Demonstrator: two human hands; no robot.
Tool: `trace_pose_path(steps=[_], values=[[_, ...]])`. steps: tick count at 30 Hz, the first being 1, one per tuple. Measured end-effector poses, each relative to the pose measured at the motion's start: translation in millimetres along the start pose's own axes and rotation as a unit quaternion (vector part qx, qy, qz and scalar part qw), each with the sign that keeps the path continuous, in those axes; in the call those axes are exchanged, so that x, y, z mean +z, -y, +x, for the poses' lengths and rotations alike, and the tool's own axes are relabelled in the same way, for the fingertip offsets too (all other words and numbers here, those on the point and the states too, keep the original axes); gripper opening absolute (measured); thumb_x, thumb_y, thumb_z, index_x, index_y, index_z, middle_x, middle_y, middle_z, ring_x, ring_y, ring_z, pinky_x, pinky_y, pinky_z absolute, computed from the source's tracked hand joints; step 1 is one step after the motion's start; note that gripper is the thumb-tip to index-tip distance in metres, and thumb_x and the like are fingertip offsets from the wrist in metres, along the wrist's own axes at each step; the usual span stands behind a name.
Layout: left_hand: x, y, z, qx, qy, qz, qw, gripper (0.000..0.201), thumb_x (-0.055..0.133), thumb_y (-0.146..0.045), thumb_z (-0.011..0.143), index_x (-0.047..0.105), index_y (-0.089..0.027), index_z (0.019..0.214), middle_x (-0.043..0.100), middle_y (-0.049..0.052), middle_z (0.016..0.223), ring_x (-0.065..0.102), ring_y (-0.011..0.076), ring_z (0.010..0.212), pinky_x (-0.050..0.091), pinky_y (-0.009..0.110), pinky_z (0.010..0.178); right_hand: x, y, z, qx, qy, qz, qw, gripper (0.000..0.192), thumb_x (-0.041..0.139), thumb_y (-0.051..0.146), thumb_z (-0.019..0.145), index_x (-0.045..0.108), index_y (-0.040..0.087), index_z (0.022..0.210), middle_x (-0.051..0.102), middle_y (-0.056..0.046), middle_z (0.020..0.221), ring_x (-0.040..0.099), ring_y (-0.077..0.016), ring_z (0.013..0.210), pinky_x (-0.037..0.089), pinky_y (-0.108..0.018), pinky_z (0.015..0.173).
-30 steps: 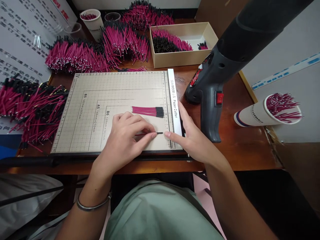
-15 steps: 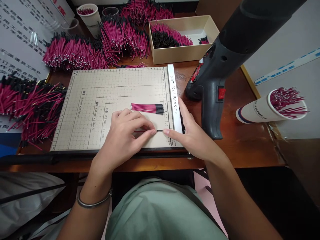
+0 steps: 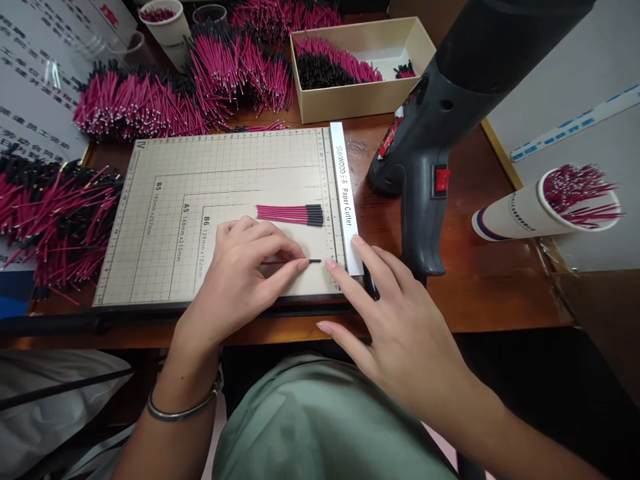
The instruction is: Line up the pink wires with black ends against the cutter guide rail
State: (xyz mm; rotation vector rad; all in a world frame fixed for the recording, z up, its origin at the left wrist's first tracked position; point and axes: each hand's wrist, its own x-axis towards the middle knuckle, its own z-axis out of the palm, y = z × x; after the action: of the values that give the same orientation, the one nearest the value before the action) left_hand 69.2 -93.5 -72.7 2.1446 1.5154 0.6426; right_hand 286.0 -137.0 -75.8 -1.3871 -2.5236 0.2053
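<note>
Between thumb and forefinger, my left hand (image 3: pixel 250 267) pinches a short magenta wire (image 3: pixel 315 261) whose black-sleeved end pokes out to the right. It lies low over the board of the paper cutter (image 3: pixel 225 173). My right hand (image 3: pixel 400 313) is spread, its fingertips by the cutter's white guard strip (image 3: pixel 344 200) and right edge, apart from the wire. Just beyond my left hand, a small row of magenta wires (image 3: pixel 287 214) with black ends rests side by side on the board.
A heat gun (image 3: pixel 425 180) stands to the right, beside a tilted paper cup (image 3: pixel 520 210) of wires. Heaps of wires (image 3: pixel 145 103) lie behind and left. At the back are a cardboard box (image 3: pixel 350 100) holding wires and another paper cup (image 3: pixel 170 40).
My right hand has let go of the wire's black end, drawn back toward me and spread its fingers. My left hand keeps its pinch. The whole view has shifted slightly.
</note>
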Motion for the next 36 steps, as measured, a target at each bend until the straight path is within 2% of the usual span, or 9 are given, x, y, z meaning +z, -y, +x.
trace_pose_path(steps=[4, 11, 17, 27, 36], values=[[-0.2, -0.5, -0.1, 0.001, 0.0, 0.003, 1.0, 0.014, 0.065, -0.031, 0.092, 0.07, -0.024, 0.082, 0.07, -0.002, 0.083, 0.056, 0.0203, 0.084, 0.032, 0.04, 0.087, -3.9, -1.6, 2.1, -0.019, 0.022, -0.052, 0.998, 0.05, 0.063, 0.04, 0.096, 0.061, 0.019, 0.141, 0.049, -0.021, 0.152, 0.058, -0.0419, 0.125, 0.061, -0.056, 0.087], [-0.3, -1.2, 0.0, -0.006, 0.0, 0.005, 1.0, 0.018, 0.062, -0.035, 0.094, 0.071, -0.025, 0.081, 0.072, -0.001, 0.084, 0.057, 0.0211, 0.085, 0.033, 0.042, 0.087, -4.6, -5.0, 2.2, -0.02, 0.017, -0.059, 0.998, 0.053, 0.069, 0.038, 0.092, 0.062, 0.02, 0.141, 0.05, -0.021, 0.151, 0.059, -0.0422, 0.123, 0.061, -0.056, 0.087], [-0.7, 0.0, -0.3, 0.004, 0.0, 0.006, 1.0, 0.018, 0.063, -0.035, 0.094, 0.072, -0.025, 0.081, 0.072, -0.001, 0.085, 0.057, 0.022, 0.086, 0.034, 0.042, 0.087, -5.8, -4.7, 3.8, -0.025, 0.037, -0.055, 0.997, 0.052, 0.068, 0.036, 0.093, 0.06, 0.021, 0.142, 0.049, -0.021, 0.151, 0.058, -0.0416, 0.123, 0.061, -0.054, 0.087], [-0.2, 2.0, -1.1, 0.01, -0.002, 0.012, 1.0, 0.018, 0.064, -0.035, 0.095, 0.073, -0.026, 0.083, 0.074, 0.0, 0.089, 0.058, 0.0217, 0.088, 0.035, 0.042, 0.088, -6.5, -9.9, 2.8, -0.041, 0.033, -0.056, 0.997, 0.054, 0.067, 0.038, 0.093, 0.059, 0.02, 0.143, 0.05, -0.022, 0.148, 0.059, -0.0403, 0.118, 0.061, -0.053, 0.083], [-0.1, 4.8, -1.2, 0.014, -0.002, 0.01, 1.0, 0.022, 0.061, -0.039, 0.097, 0.075, -0.027, 0.085, 0.074, 0.0, 0.09, 0.059, 0.0219, 0.089, 0.036, 0.043, 0.088, -5.8, -11.5, 4.4, -0.052, 0.047, -0.068, 0.995, 0.052, 0.06, 0.04, 0.097, 0.056, 0.022, 0.146, 0.047, -0.021, 0.15, 0.057, -0.0374, 0.118, 0.061, -0.05, 0.083]])
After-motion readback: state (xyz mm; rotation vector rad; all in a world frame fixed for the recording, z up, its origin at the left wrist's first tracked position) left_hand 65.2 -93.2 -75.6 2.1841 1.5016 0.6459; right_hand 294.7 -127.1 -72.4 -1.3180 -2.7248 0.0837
